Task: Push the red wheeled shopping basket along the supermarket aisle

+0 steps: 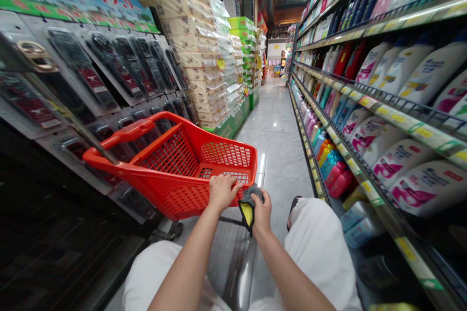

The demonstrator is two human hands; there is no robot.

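Note:
A red plastic shopping cart with lattice walls stands in front of me, turned sideways, its basket holding nothing that I can see. My left hand rests on the near rim of the basket, fingers curled over the edge. In my right hand is a grey and yellow cloth, bunched between thumb and fingers. That cloth touches or nearly touches the cart's front corner, and part of it hangs down below the hand.
Shelves of shampoo bottles line the right side. Packaged belts hang on the left, with stacked tissue packs beyond. A grey tiled aisle floor runs ahead. My knees in white trousers flank my arms.

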